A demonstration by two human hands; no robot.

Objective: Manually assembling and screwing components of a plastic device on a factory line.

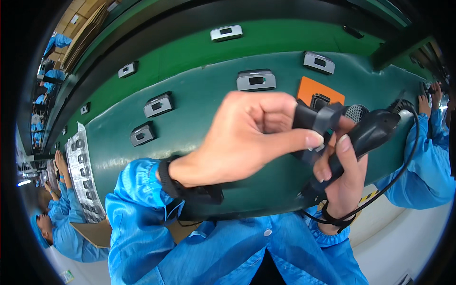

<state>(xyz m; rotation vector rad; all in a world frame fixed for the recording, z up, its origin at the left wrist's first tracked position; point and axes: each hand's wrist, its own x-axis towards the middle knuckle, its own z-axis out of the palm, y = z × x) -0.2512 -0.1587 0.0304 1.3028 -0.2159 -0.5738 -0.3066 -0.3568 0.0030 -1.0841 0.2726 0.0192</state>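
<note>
My left hand (251,137) is closed, with thumb and bent fingers pinching a small black-and-grey plastic part (327,118), slightly blurred. Just right of it, my right hand (349,173) is wrapped round a black rounded hand tool (375,130) with a black cable (399,168) by it; its exact kind is unclear. The tips of both hands nearly meet over the bench. Behind the plastic part lies an orange block (311,89) with a black piece on it. A round, perforated grey piece (356,113) shows beside the tool.
Several grey-and-black boxy units stand on the green bench (190,128) and the green strip behind it, including one unit (256,80) beyond my left hand. A white tray of dark parts (84,173) is at left. Co-workers in blue sleeves (420,173) sit at both sides.
</note>
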